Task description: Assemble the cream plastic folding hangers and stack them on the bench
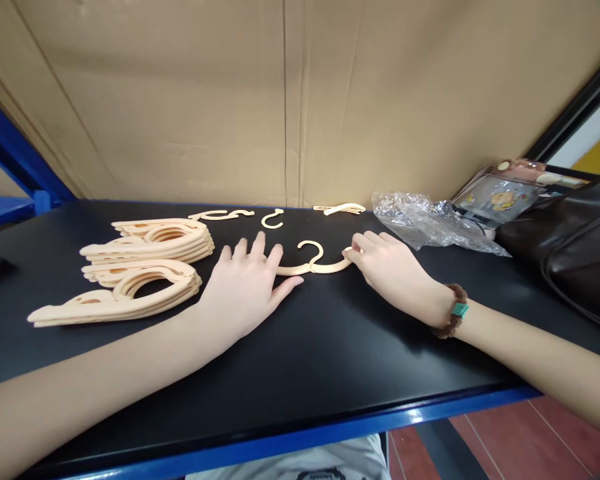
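A: Where was the hanger?

B: The cream hanger (311, 269) lay near the centre of the frame on the black worktop (320, 360), its curled top toward the upper edge and its arms reaching left and right.

A: What about the left hand (243, 287)?

B: It rested just left of centre, palm down, fingers spread wide over the hanger's left arm, thumb pointing right along the lower edge. It covered whatever was beneath, so I couldn't tell whether it had a grip.

A: And the right hand (395, 273)?

B: Right of centre, its fingers were curled in and pinched on the hanger's right end. A brown bracelet (450, 312) with a green tag circled that wrist.

A: What lay around them?

B: Left of the left hand sat two piles of cream pieces, an upper pile (140, 252) and a lower pile (110, 310). A loose hook (265, 221) lay just above centre, and some slim strips (347, 209) lay to its right.

A: Farther out?

B: Crumpled clear plastic (420, 220) lay right of centre, near a printed pouch (505, 200). A dark bag (570, 233) filled the right edge, and cardboard (180, 100) spanned the top of the frame.
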Tool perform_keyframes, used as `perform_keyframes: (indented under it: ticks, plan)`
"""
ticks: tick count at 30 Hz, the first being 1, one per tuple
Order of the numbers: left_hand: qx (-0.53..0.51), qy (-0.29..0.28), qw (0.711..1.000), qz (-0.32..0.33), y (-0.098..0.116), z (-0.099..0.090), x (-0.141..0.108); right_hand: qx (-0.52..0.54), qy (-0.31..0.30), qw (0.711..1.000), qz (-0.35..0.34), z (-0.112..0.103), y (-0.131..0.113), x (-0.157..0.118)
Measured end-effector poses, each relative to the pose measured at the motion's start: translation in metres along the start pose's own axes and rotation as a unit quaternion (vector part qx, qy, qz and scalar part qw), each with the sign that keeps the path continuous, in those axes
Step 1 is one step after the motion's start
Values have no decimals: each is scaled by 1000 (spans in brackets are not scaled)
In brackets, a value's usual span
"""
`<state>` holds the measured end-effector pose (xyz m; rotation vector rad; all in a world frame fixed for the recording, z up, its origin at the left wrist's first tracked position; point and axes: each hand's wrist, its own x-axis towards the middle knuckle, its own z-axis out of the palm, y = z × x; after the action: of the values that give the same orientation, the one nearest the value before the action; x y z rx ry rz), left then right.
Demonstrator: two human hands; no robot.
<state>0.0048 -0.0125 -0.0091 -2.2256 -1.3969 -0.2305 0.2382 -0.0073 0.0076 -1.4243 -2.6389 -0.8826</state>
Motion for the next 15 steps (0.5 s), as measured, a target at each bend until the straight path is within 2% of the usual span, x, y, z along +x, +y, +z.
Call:
perform_keyframes:
  ticks: [3, 6, 11, 15]
  plan:
    - [-19, -42, 999, 0, -1, 0, 1, -12, -1, 1000, 12, 2, 0, 0]
    - [-58, -54, 997, 15, -2, -2, 3, 8, 2, 1000, 2, 3, -2, 0]
    - [-127, -30, 991, 24, -2, 0, 3, 151, 32, 987, -33, 11, -6, 1]
    - [-220, -20, 974, 57, -4, 6, 2, 244, 52, 967, -58, 12, -5, 5]
